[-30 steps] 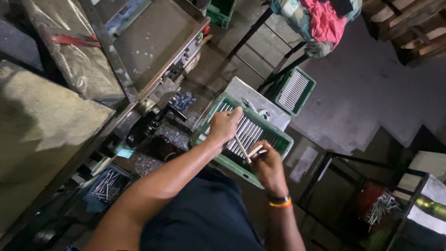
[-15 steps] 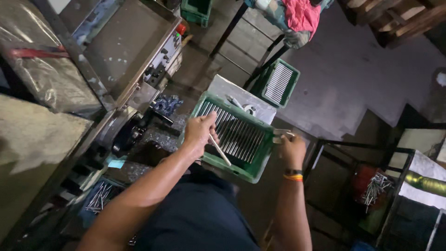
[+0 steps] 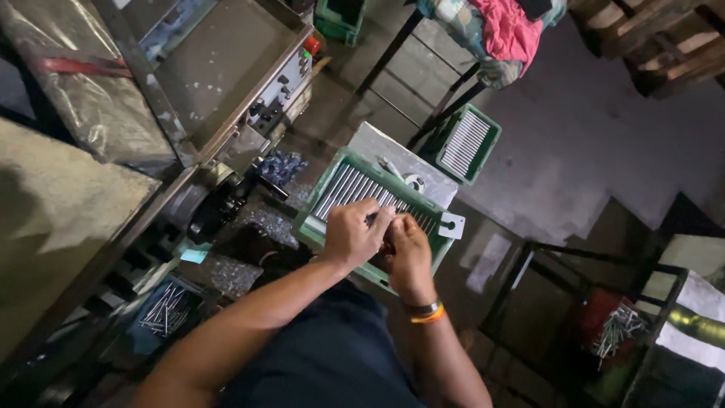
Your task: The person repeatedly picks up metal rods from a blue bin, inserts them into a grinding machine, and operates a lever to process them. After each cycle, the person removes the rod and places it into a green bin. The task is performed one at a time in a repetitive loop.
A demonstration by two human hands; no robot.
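Head view: both hands meet over the green crate (image 3: 311,224), which sits in front of the person beside the machine (image 3: 226,98). The left hand (image 3: 349,236) pinches what looks like a thin metal rod (image 3: 371,219); the right hand (image 3: 408,253) curls beside it, its grip hidden. The crate is well filled with rods (image 3: 343,193); a second crate (image 3: 468,143) stands behind.

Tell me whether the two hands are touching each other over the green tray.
Touching: the head view shows the left hand pressed against the right hand, no gap between them, above the green tray.
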